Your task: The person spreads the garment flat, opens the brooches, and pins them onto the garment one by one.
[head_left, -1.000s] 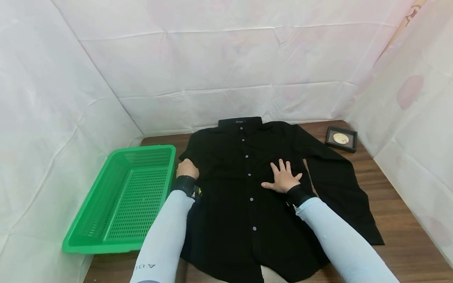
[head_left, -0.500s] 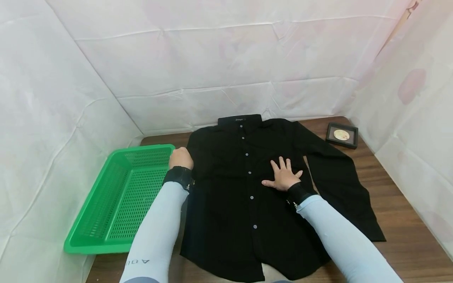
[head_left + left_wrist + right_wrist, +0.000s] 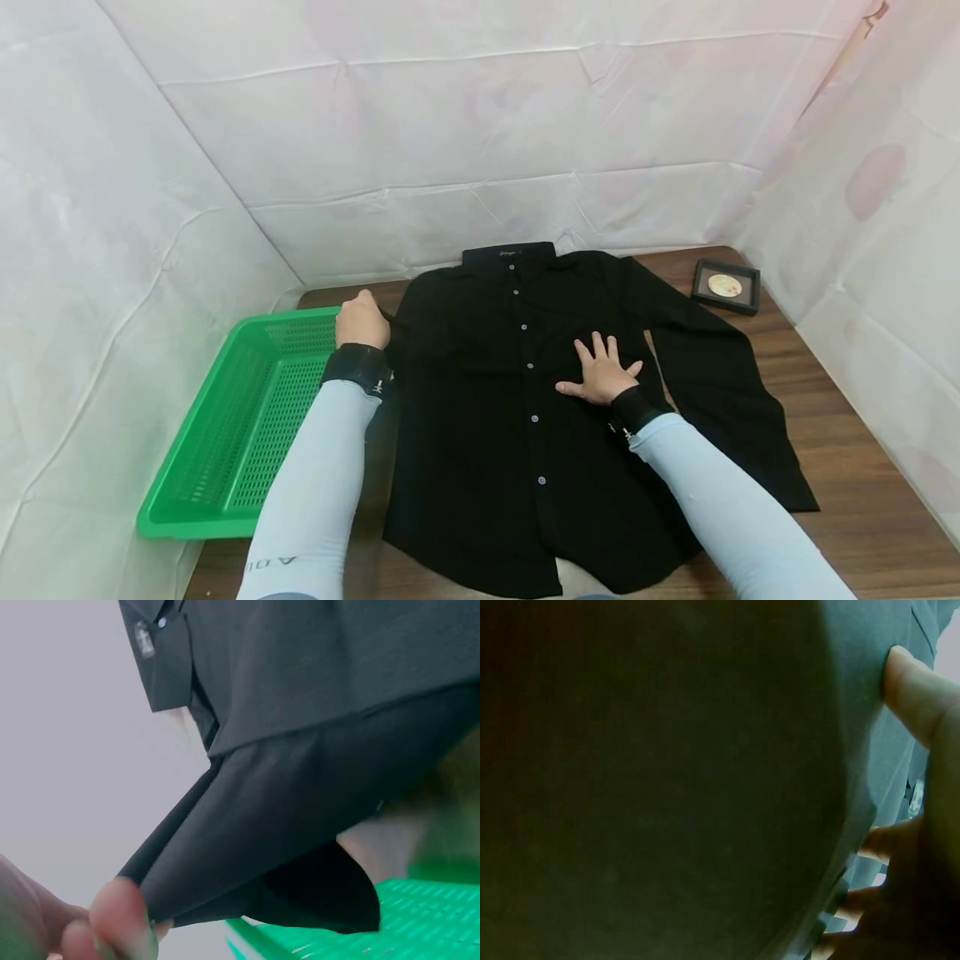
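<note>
Across the wooden table (image 3: 862, 517), a black shirt (image 3: 465, 417) lies front up, collar at the far edge, 6 pale buttons showing. To the left of the shirt, the left hand (image 3: 363, 321) pinches the near sleeve (image 3: 247, 817), drawn out from the shoulder; probably that grip keeps the cloth stretched rather than bunched. On the shirt's chest, right of the buttons, the right hand (image 3: 602, 379) rests flat with spread fingers, gripping nothing, seemingly to stop the body sliding. The opposite sleeve (image 3: 720, 392) slants down along the shirt's right side.

Left of the shirt, a green basket (image 3: 198, 530) stands close by, perhaps set aside to leave room. Beyond the shirt's right shoulder sits a dark frame (image 3: 725, 287) around a pale disc. Inside the shirt's collar, a label (image 3: 511, 252) carries light lettering too small to read. On the left arm cover (image 3: 315, 483), an upside-down A begins partly hidden lettering.
</note>
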Demonstrator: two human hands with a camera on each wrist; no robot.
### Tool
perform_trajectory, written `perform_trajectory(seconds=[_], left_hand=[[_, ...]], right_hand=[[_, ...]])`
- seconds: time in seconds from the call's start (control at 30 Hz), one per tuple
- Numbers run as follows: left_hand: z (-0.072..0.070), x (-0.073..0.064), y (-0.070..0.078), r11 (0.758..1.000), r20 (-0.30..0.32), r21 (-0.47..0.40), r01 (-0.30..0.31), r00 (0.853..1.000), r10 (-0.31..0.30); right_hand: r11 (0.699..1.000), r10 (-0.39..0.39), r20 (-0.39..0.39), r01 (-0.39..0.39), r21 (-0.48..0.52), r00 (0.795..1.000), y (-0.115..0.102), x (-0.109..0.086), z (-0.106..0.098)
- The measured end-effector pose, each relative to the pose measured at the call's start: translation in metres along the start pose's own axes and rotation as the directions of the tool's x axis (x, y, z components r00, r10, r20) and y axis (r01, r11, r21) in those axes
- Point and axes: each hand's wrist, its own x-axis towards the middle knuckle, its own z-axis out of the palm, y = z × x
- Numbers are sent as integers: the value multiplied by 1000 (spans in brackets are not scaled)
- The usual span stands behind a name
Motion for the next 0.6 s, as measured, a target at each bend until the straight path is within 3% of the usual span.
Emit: perform_trajectory(seconds=[0.23, 0.6], left_hand=[[-7, 2, -1, 990, -19, -143, 9, 1000, -12], [-10, 4, 5, 963, -94, -269, 20, 994, -47]], right_hand=[[1000, -6, -1, 6, -5, 1000, 0, 0, 0], [1000, -10, 0, 10, 3, 1000, -1, -3, -2]])
